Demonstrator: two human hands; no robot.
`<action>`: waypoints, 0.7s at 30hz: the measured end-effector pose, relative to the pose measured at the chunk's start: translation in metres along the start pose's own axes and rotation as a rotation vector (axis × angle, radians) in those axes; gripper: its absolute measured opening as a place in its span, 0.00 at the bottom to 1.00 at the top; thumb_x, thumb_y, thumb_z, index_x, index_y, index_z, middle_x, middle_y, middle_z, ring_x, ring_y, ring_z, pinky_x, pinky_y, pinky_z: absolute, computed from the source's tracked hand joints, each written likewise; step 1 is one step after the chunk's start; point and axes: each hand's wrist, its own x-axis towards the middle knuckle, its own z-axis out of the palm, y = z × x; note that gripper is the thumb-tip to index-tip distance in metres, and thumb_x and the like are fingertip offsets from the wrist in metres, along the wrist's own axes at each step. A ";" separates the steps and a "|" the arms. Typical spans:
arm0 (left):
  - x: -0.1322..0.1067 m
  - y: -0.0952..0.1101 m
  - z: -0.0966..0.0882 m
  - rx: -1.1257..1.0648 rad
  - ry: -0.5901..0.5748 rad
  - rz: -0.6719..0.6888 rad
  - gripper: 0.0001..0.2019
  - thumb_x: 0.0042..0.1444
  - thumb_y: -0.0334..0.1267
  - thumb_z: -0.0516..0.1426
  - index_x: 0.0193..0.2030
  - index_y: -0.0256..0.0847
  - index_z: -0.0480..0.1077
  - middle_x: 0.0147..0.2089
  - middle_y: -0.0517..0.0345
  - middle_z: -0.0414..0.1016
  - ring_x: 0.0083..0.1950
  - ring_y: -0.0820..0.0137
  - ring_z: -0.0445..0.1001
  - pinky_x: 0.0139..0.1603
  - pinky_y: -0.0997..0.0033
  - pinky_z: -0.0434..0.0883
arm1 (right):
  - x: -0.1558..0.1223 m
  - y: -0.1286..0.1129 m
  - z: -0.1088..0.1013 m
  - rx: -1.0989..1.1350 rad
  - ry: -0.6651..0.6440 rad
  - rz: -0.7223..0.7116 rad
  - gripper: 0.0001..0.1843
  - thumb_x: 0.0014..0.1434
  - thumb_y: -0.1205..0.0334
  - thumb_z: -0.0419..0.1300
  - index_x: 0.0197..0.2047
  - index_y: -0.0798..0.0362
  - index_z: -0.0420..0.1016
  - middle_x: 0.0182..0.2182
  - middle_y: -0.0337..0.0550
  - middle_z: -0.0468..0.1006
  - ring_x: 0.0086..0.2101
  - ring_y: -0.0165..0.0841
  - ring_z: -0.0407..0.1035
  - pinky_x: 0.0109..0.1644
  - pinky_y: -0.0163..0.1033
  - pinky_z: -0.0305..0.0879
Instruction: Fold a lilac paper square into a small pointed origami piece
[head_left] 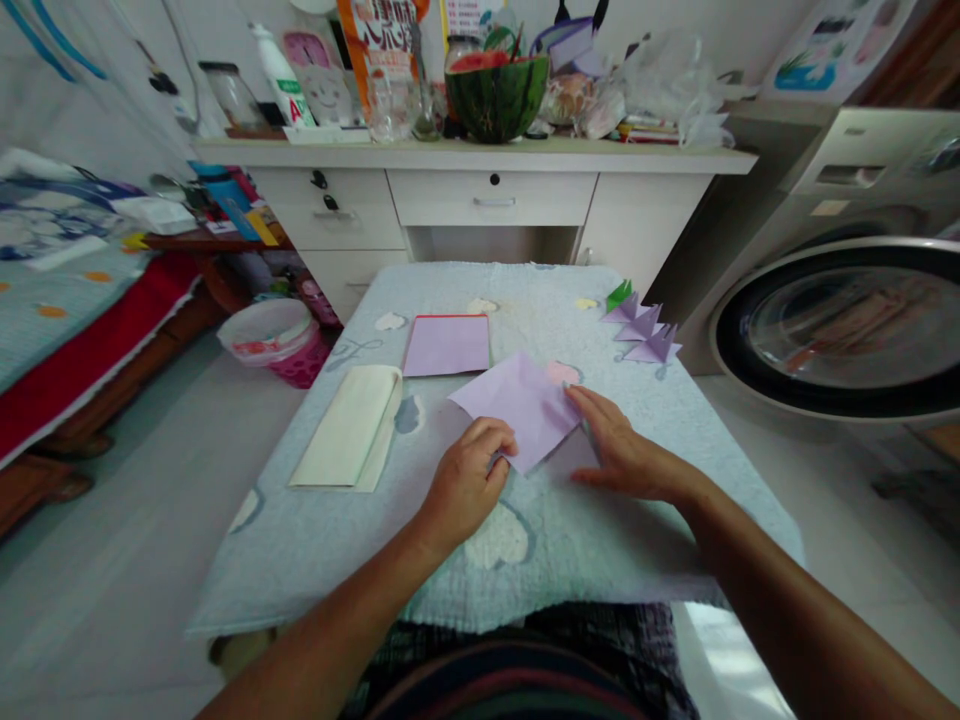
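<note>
A square sheet of purple origami paper (pixel 521 405) lies turned cornerwise on the cloth-covered table, with faint creases across it. My left hand (pixel 472 468) has its fingers curled, thumb and forefinger closed on the paper's near left edge. At the right corner of the sheet, my right hand (pixel 619 450) rests with fingers stretched out and thumb apart, the fingertips touching the paper. A stack of purple paper (pixel 447 346) with a red edge sits just behind. To the left is a folded pale yellow-green paper or cloth (pixel 349 428).
Several folded purple paper pieces (pixel 651 338) and a green one (pixel 619 294) stand at the table's back right. Behind, a white cabinet (pixel 491 195) carries a cut watermelon (pixel 496 95), bottles and bags. A washing machine (pixel 870 200) stands right; a lined pink bin (pixel 300 358) left.
</note>
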 end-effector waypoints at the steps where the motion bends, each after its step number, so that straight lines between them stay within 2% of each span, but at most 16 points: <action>1: -0.003 -0.002 0.000 -0.001 0.020 0.011 0.12 0.51 0.21 0.51 0.35 0.42 0.67 0.45 0.57 0.72 0.50 0.69 0.72 0.52 0.69 0.70 | 0.001 0.001 -0.001 0.049 0.034 0.028 0.53 0.53 0.58 0.62 0.73 0.51 0.33 0.70 0.60 0.42 0.68 0.51 0.40 0.66 0.62 0.46; 3: -0.007 -0.006 0.000 0.013 0.055 0.035 0.12 0.52 0.21 0.51 0.36 0.43 0.67 0.48 0.56 0.71 0.53 0.69 0.72 0.55 0.68 0.69 | 0.006 0.000 -0.004 0.245 0.103 0.095 0.50 0.53 0.62 0.59 0.72 0.49 0.36 0.69 0.59 0.45 0.67 0.51 0.46 0.64 0.61 0.52; 5: -0.009 -0.009 0.001 0.045 0.088 0.060 0.11 0.54 0.22 0.52 0.37 0.43 0.67 0.50 0.55 0.71 0.54 0.68 0.71 0.56 0.67 0.69 | 0.014 -0.004 -0.007 0.548 0.188 0.197 0.46 0.53 0.62 0.59 0.70 0.48 0.41 0.65 0.59 0.55 0.60 0.48 0.60 0.58 0.58 0.63; 6: -0.010 -0.009 0.001 0.062 0.104 0.071 0.10 0.54 0.23 0.52 0.37 0.43 0.68 0.51 0.55 0.70 0.54 0.68 0.72 0.57 0.66 0.69 | 0.018 -0.007 -0.008 0.699 0.240 0.251 0.42 0.54 0.60 0.59 0.68 0.47 0.44 0.61 0.57 0.63 0.55 0.45 0.66 0.54 0.55 0.67; 8: -0.012 -0.009 0.001 0.092 0.125 0.089 0.10 0.56 0.24 0.52 0.37 0.43 0.68 0.52 0.54 0.70 0.55 0.68 0.72 0.57 0.66 0.69 | 0.027 -0.013 -0.012 0.928 0.307 0.316 0.34 0.55 0.57 0.60 0.62 0.49 0.54 0.44 0.48 0.75 0.43 0.39 0.73 0.46 0.50 0.71; 10: -0.013 -0.009 0.003 0.110 0.135 0.108 0.09 0.57 0.25 0.52 0.38 0.43 0.68 0.52 0.53 0.71 0.55 0.68 0.72 0.57 0.66 0.70 | 0.035 -0.017 -0.015 1.076 0.316 0.359 0.24 0.52 0.55 0.63 0.51 0.51 0.65 0.32 0.39 0.75 0.33 0.34 0.72 0.38 0.43 0.72; 14: -0.015 -0.010 0.007 0.128 0.132 0.158 0.09 0.58 0.24 0.52 0.38 0.42 0.69 0.52 0.52 0.71 0.53 0.68 0.73 0.55 0.68 0.71 | 0.049 -0.017 -0.015 1.185 0.393 0.411 0.15 0.46 0.56 0.68 0.34 0.54 0.71 0.27 0.36 0.72 0.25 0.26 0.66 0.27 0.33 0.66; 21: -0.016 -0.017 0.013 0.173 0.136 0.238 0.09 0.59 0.25 0.53 0.40 0.42 0.70 0.49 0.53 0.72 0.49 0.69 0.75 0.50 0.70 0.74 | 0.059 -0.003 0.008 1.298 0.463 0.431 0.13 0.46 0.54 0.67 0.28 0.55 0.73 0.23 0.36 0.71 0.23 0.26 0.64 0.24 0.31 0.63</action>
